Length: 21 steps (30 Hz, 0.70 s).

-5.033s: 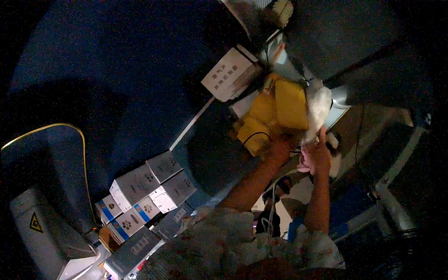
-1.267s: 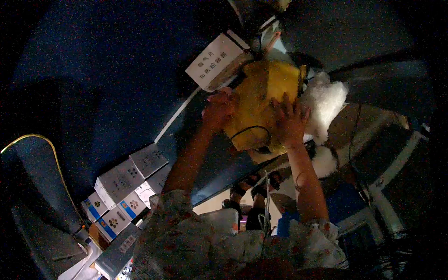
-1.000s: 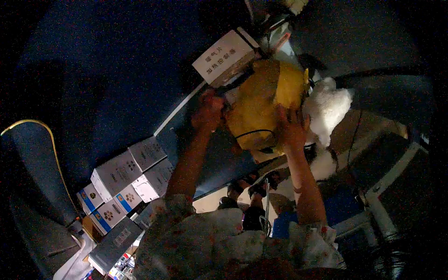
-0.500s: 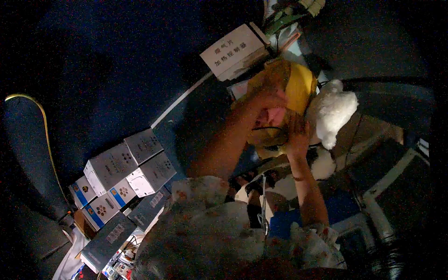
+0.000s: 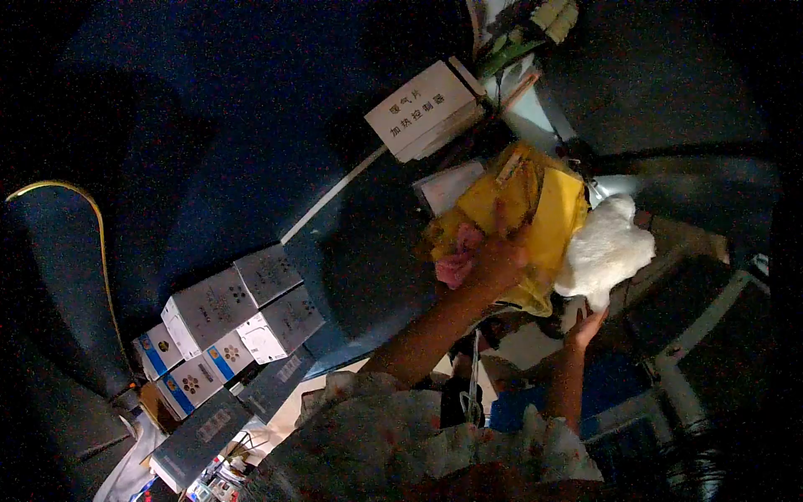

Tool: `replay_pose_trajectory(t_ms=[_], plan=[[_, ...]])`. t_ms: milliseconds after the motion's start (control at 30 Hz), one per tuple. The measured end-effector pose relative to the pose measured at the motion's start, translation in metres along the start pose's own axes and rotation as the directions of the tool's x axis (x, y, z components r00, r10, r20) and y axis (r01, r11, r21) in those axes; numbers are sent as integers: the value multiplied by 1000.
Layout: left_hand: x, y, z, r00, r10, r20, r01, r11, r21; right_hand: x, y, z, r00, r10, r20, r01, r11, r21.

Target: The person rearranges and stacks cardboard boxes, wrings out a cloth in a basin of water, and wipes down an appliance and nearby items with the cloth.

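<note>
A crumpled yellow bag (image 5: 560,205) is spread in front of me, with a bunched pink cloth-like piece (image 5: 456,263) at its left side. My left hand (image 5: 506,255) reaches across the bag, right of the pink piece; its fingers are smeared by motion against the yellow. Right beside the bag is a fluffy white plush toy (image 5: 609,247). Lower down, my right hand (image 5: 589,325) is at the toy's narrow bottom end, thumb and fingers on either side of it.
A white box with Chinese lettering (image 5: 427,109) stands beyond the bag, near green leaves (image 5: 510,52). Several stacked grey and white boxes (image 5: 213,305) are at left, with a dark box (image 5: 201,439) below. A yellow cable (image 5: 100,234) arcs at far left. The surroundings are dim.
My right hand has left the yellow bag and come down to the white plush toy's lower end. My left hand has shifted lower on the bag, which looks more spread out.
</note>
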State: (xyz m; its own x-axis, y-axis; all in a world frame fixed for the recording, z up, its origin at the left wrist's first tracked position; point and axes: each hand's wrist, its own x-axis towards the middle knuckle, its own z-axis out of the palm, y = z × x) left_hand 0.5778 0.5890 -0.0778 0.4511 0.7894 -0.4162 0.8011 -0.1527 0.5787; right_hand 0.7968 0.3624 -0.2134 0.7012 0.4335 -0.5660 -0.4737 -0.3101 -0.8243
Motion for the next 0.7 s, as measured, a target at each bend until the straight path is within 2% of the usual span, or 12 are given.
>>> replay_pose_trajectory(t_ms=[33, 100, 133, 200, 233, 300, 333, 400, 433, 500, 533, 700], plan=[[2, -10, 22, 991, 55, -121, -46, 996, 79, 9, -5, 10, 997, 23, -79, -10, 986, 167], [1, -12, 25, 981, 86, -174, -54, 982, 180, -20, -80, 80, 992, -60, 111, 22, 946, 322], [-4, -3, 8, 993, 51, -108, -29, 980, 198, -31, -105, 104, 974, -112, 194, 27, 917, 398], [-5, 0, 2, 996, 40, -83, -16, 963, 268, -19, -108, 113, 967, -52, 249, -9, 970, 241], [-1, -8, 12, 990, 68, -121, -26, 948, 316, -14, -107, 112, 962, -22, 272, -22, 987, 158], [8, -8, 17, 989, 72, -127, -26, 941, 337, -7, -82, 96, 931, -63, 358, 132, 976, -173], [10, -6, 13, 995, 44, -90, -14, 950, 312, 1, -59, 95, 882, -102, 459, 172, 979, -111], [8, -3, 2, 1000, -12, -9, 14, 963, 269, 5, -58, 103, 849, -69, 524, 130, 988, -79], [8, -3, -4, 999, -35, 30, 26, 967, 253, 14, -65, 106, 870, 1, 493, 59, 993, -106], [8, -6, -5, 999, 8, -33, -2, 983, 185, 20, -98, 124, 890, 151, 431, -93, 984, -154], [6, -7, -2, 998, 15, -54, -6, 985, 171, 5, -115, 138, 921, 209, 328, -168, 974, -151], [13, -21, -3, 997, 61, -56, -51, 985, 162, -18, -140, 171, 872, 71, 485, -3, 990, -139]])
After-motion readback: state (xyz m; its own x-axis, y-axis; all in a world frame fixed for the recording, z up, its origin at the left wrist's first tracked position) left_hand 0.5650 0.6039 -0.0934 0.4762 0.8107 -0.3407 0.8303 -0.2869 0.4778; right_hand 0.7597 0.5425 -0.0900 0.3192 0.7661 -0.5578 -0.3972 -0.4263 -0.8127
